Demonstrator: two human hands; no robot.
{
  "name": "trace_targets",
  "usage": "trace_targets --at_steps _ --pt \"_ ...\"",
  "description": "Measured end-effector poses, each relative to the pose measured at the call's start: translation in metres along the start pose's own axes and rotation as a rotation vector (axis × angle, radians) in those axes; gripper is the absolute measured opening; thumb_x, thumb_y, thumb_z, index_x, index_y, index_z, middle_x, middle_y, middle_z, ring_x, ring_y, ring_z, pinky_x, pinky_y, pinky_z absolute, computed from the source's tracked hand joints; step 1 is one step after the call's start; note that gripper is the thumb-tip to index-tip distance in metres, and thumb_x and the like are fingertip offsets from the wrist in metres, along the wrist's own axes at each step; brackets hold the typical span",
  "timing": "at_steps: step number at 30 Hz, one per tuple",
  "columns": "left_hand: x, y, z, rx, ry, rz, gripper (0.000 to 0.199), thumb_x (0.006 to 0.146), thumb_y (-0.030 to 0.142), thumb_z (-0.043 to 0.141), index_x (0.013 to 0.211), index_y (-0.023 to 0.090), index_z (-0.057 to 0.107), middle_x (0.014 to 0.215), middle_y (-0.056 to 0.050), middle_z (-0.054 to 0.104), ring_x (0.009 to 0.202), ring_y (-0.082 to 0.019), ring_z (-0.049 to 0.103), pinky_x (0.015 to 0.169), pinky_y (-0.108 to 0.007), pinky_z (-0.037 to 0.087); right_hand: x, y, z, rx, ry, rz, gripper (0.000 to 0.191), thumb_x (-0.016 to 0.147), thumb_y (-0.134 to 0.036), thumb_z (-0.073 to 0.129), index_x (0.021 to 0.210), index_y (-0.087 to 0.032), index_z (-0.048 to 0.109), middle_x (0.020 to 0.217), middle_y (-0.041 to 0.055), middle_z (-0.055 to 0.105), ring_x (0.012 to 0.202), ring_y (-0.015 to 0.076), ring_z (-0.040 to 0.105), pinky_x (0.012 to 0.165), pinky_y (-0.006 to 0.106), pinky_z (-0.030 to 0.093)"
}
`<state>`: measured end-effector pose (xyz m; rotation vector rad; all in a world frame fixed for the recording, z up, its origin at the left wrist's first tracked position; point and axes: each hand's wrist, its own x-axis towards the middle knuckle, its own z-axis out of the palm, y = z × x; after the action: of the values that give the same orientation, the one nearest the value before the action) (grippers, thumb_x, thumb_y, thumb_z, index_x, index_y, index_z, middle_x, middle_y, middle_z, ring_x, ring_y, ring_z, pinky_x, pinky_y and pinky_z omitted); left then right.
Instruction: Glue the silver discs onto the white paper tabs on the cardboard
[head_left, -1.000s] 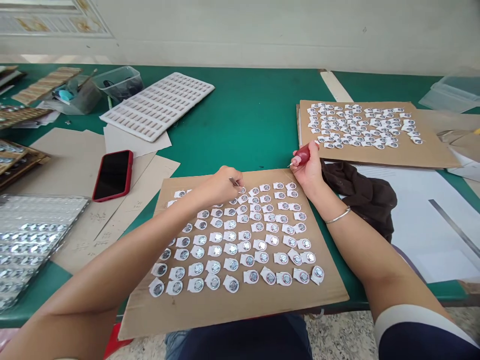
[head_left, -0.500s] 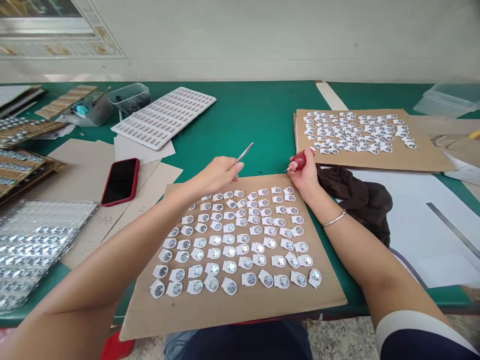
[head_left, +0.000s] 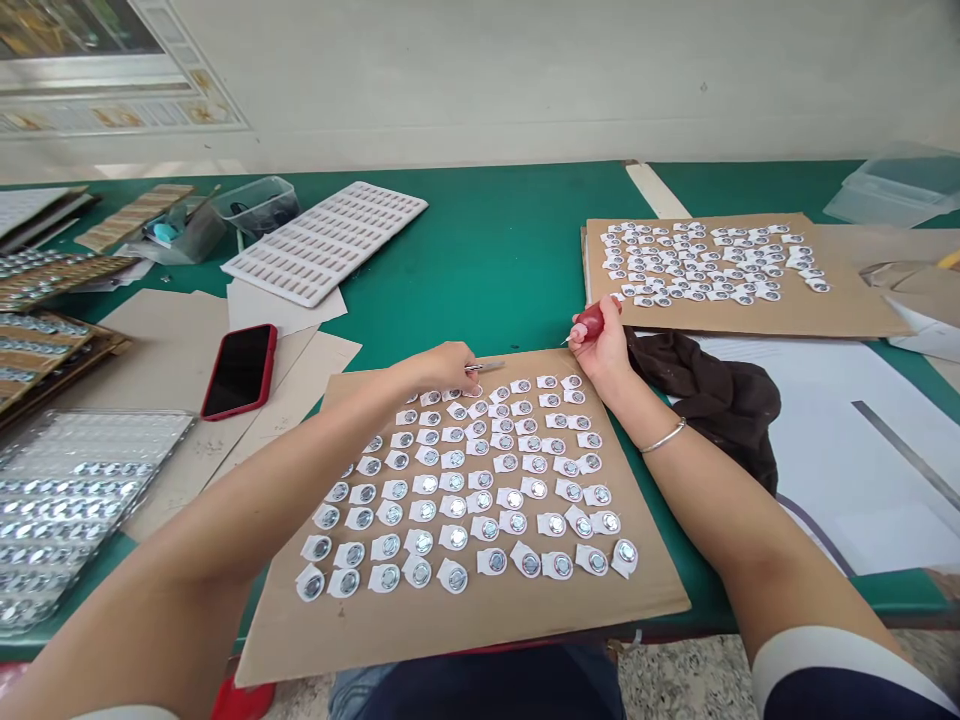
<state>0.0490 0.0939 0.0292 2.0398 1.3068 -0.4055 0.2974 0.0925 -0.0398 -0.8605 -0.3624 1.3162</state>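
Paper-tabbed discs [head_left: 453, 537], in rows across the cardboard sheet [head_left: 480, 628]. From the head view: dipped toward the far row since half a second ago with the left hand [head_left: 448, 366], fingers closed around a slim metal tool [head_left: 491, 366], now nearly flat instead of pointing up. Cannot tell about contact with any disc. Holding, barely moved, a red bottle [head_left: 591, 320] in the right hand [head_left: 606, 350], fingers curled around it. Probably back to handling that row.

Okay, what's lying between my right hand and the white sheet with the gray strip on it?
The head view shows a crumpled dark brown cloth between your right hand and the white sheet.
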Motion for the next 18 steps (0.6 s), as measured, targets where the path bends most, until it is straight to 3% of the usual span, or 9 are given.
trace_targets --at_steps 13,18 --pt "0.008 0.010 0.012 0.070 0.047 0.007 0.017 0.057 0.027 0.064 0.069 0.015 0.060 0.070 -0.007 0.059 0.057 -0.016 0.050 0.051 -0.028 0.029 -0.001 0.001 -0.001 -0.007 -0.013 -0.019 0.042 0.065 -0.060 0.061 0.073 -0.021 0.048 0.056 -0.0035 0.055 0.039 0.0043 0.045 0.031 0.013 0.036" --pt "-0.013 0.005 0.003 -0.001 0.095 0.020 0.017 0.063 0.031 0.061 0.073 0.017 0.061 0.070 -0.004 0.060 0.057 -0.014 0.050 0.050 -0.026 0.030 -0.003 0.001 -0.001 -0.014 -0.017 -0.013 0.039 0.066 -0.057 0.061 0.072 -0.021 0.048 0.056 -0.0036 0.055 0.039 0.0051 0.046 0.031 0.013 0.035"
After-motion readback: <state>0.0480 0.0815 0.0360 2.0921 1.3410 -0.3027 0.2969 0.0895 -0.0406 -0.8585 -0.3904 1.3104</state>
